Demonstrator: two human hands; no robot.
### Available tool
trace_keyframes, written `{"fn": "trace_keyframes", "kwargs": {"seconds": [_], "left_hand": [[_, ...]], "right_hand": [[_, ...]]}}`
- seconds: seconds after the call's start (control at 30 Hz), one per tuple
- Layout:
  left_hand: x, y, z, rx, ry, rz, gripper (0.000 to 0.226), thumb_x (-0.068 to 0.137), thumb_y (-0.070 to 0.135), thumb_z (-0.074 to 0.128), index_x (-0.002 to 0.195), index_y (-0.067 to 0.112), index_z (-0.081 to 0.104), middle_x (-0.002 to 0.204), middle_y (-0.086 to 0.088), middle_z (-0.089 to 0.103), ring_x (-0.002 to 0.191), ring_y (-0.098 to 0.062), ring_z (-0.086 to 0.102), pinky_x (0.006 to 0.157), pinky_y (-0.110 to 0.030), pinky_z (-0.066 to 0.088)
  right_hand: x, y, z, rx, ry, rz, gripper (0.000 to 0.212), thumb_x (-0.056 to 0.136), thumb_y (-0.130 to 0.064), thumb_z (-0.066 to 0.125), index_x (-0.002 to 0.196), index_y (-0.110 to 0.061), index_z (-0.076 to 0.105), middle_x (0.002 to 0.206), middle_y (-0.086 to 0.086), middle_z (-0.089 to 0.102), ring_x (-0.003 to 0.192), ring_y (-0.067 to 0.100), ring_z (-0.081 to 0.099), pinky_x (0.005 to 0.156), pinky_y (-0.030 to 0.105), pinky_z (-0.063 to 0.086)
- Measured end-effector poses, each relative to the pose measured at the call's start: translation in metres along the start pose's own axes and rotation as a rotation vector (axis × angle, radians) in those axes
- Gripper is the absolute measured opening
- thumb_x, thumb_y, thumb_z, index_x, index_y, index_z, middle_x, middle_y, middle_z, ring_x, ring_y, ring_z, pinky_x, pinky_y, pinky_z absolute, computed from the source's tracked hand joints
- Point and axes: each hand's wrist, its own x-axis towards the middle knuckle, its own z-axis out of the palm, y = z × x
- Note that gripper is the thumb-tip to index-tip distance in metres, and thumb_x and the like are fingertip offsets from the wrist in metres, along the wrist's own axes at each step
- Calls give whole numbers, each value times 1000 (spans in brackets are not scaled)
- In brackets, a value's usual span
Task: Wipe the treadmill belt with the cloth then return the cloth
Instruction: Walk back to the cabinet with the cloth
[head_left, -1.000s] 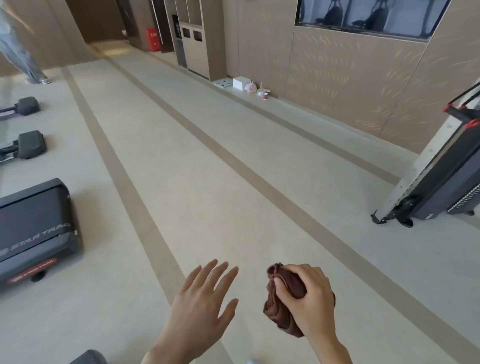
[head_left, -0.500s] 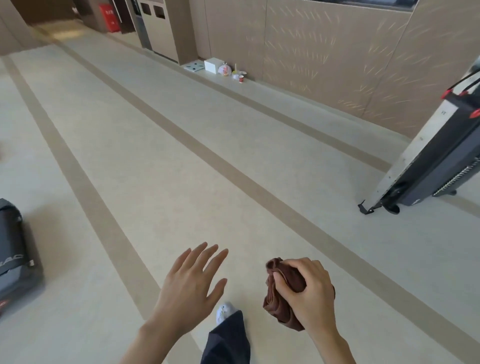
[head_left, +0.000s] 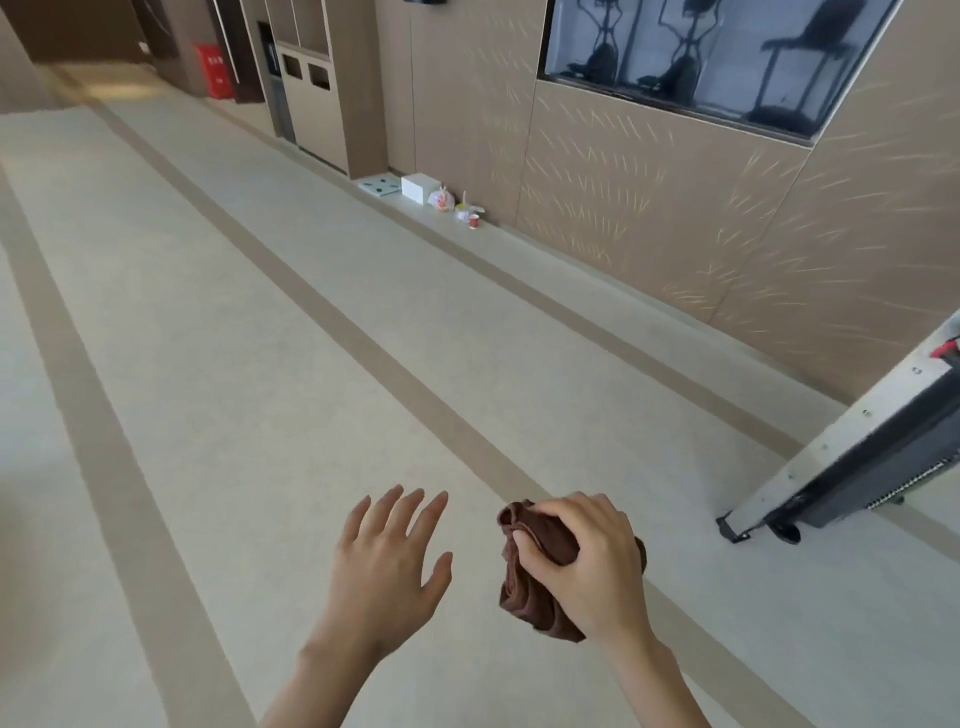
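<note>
One brown cloth (head_left: 524, 582), bunched into a wad, sits at about 5 o'clock in the view, held above the floor (head_left: 260, 364). Right hand (head_left: 587, 566) grips it from above, fingers and thumb curled round it; loose folds hang out below the palm toward 7 o'clock. Left hand (head_left: 389, 561) is at 9 o'clock of the cloth, near but not touching, fingers straight and spread, palm down, holding nothing. Treadmill (head_left: 857, 457) end at 3 o'clock, cut off by the frame edge: pale side rail, dark body, well apart from both hands. Floor is pale with darker stripes (head_left: 104, 467) running from 6 toward 11 o'clock. At the wall (head_left: 649, 218) base, 12 o'clock: white box (head_left: 420, 187), plastic bag (head_left: 440, 199), small red cup (head_left: 474, 221), close together. Dark glass panel (head_left: 701, 47) at 1 o'clock shows outlines of exercise machines.
</note>
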Motion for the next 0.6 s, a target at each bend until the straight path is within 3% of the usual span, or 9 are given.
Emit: {"fn": "trace_keyframes", "kwargs": {"seconds": [0.17, 0.37, 0.6], "left_hand": [[31, -31, 14, 27, -15, -79, 56, 75, 47, 41, 114, 19, 69, 107, -4, 69, 101, -30, 65, 91, -41, 31], [81, -69, 46, 21, -64, -157, 52, 78, 48, 43, 113, 20, 69, 109, -1, 69, 106, -28, 64, 94, -42, 31], [204, -105, 92, -2, -107, -183, 50, 71, 49, 45, 102, 23, 74, 99, 1, 71, 96, -24, 68, 91, -40, 33]], "right_hand": [[44, 12, 47, 13, -60, -48, 20, 72, -49, 63, 80, -30, 64, 76, -22, 58, 74, 7, 49, 70, 22, 35], [97, 42, 107, 34, -148, -122, 22, 71, -52, 63, 79, -31, 65, 76, -21, 60, 74, 6, 49, 65, 26, 40], [209, 98, 192, 63, -170, -230, 22, 66, -51, 66, 77, -33, 60, 73, -19, 58, 72, 7, 47, 63, 23, 32]]}}
